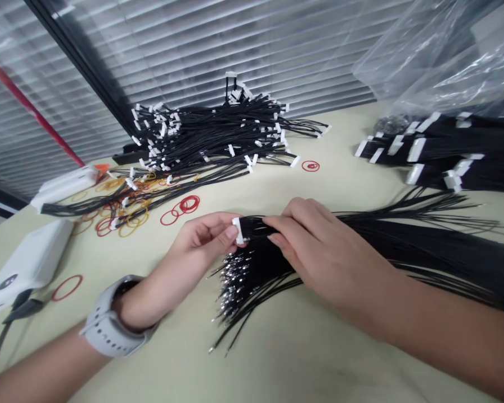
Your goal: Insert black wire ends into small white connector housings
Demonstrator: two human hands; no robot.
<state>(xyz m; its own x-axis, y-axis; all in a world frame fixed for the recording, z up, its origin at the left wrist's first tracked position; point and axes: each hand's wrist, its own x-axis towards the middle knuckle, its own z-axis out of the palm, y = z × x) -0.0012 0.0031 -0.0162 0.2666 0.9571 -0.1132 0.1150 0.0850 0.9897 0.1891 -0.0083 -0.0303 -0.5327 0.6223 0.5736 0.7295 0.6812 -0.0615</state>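
Observation:
Between thumb and fingers, my left hand (pixel 204 238) pinches a small white connector (pixel 237 230) whose black wires run off to the right. Just right of it, my right hand (pixel 315 240) closes its thumb and forefinger on those black wires (pixel 254 225) behind the connector. Under both hands lies a thick bundle of loose black wires (pixel 273 260), its bare metal terminals (pixel 233 282) fanned out at the left end. The bundle stretches to the right, passing beneath my right forearm.
A heap of black cables with white connectors (pixel 218 131) lies at the back, beside red and yellow rubber bands (pixel 130 218). More finished-looking cable bundles (pixel 466 151) sit at the right under a clear plastic bag (pixel 445 61). A white power bank (pixel 29 263) with a plugged-in cord is at left.

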